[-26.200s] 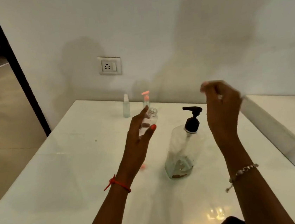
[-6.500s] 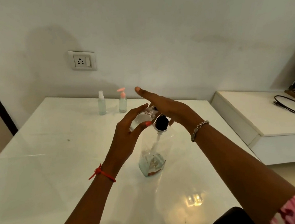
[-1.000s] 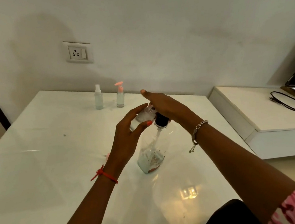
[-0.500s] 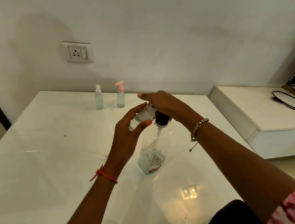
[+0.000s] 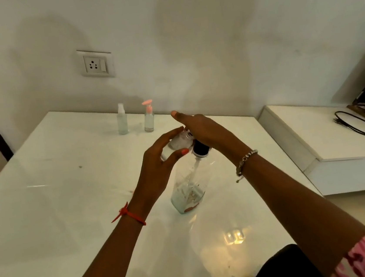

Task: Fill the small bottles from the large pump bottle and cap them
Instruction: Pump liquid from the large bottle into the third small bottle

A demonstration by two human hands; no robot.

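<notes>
A glossy white table (image 5: 65,197) is set against a pale wall, where a wall socket (image 5: 96,64) is mounted. At the table's far edge two capped bottles are stood side by side: a clear spray bottle (image 5: 122,121) and, just to its right, a pink-pump bottle (image 5: 148,117). A low white cabinet (image 5: 326,135) is seen to the right, with a black cable (image 5: 357,126) looped on it. The large pump bottle (image 5: 188,192) is stood upright near the table's middle with its black collar (image 5: 201,148) showing, while its pump head is hidden under the right hand (image 5: 208,131). That hand is laid flat over the pump, fingers straight and pointed toward the wall, a beaded bracelet (image 5: 246,158) at the wrist. The small bottle (image 5: 178,142) is held tilted just beside the pump, neck toward it, and is gripped between the thumb and curled fingers of the left hand (image 5: 157,164) — a red thread (image 5: 127,214) is tied at that wrist. How full the small bottle is cannot be told.
</notes>
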